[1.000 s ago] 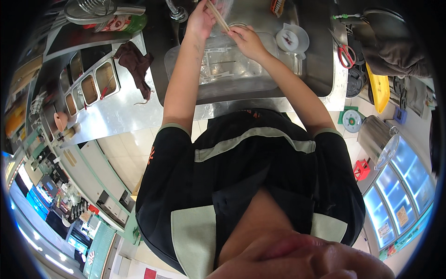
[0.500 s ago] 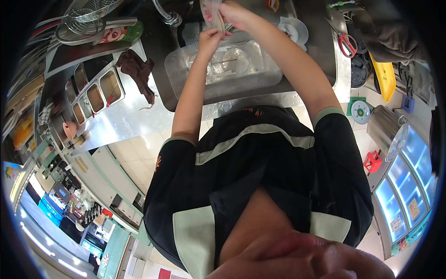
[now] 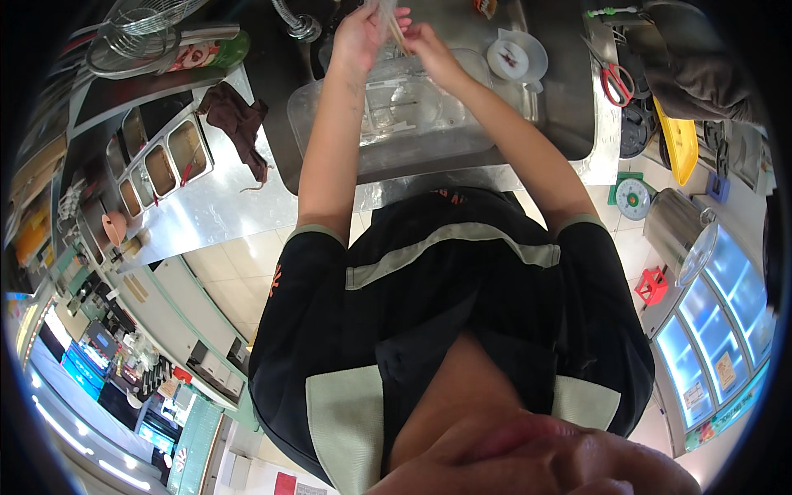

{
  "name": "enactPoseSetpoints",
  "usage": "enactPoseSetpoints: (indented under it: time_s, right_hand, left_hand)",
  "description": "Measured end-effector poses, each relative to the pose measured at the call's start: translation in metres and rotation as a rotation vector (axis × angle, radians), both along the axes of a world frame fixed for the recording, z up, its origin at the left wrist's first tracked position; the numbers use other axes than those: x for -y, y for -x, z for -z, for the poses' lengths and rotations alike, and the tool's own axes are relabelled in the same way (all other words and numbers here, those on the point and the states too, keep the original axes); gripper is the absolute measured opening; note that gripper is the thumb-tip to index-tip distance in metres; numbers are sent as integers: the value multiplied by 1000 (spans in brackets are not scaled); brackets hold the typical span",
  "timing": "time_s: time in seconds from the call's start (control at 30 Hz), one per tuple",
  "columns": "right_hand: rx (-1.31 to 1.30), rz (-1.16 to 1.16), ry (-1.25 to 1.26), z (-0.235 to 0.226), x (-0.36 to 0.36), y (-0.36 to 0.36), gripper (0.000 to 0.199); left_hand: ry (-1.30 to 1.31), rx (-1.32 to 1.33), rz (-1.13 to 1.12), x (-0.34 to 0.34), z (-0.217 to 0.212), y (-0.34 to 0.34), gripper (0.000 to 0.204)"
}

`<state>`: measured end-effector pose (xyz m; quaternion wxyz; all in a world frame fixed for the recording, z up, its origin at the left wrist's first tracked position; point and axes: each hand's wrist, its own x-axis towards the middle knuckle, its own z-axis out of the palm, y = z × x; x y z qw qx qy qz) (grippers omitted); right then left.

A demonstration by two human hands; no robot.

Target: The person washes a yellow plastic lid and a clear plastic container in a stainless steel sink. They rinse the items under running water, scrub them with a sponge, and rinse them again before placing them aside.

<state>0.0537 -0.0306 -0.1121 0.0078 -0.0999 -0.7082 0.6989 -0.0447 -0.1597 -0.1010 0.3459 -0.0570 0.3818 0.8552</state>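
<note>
Two bare hands meet over a steel sink (image 3: pixel 565 124). The pale sticks (image 3: pixel 395 35), beside translucent film (image 3: pixel 383 11), lie between them, above a clear tub (image 3: pixel 421 153). Right hand (image 3: pixel 433 58): fingertips pinched on the sticks' lower end. Left hand (image 3: pixel 356 40): fingers curved behind; whether clamped cannot be told. The tub holds clear, indistinct pieces; a translucent jug (image 3: pixel 537 63), something white with dark flecks. Left: steel pans (image 3: pixel 171 157), one containing a red-handled utensil (image 3: pixel 187 171).
</note>
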Motion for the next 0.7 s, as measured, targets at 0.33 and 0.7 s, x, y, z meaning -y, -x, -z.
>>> enactPoseSetpoints:
  time_s: [0.33,0.7]
  right_hand:
    - [191,-64,400,-43,-6,61,28]
    - [-78,-240,-100,-71,1,5,25]
  left_hand:
    - [195,-102,-35,-3,-59,-46,31]
    - [122,53,-231,21,-43,-21,31]
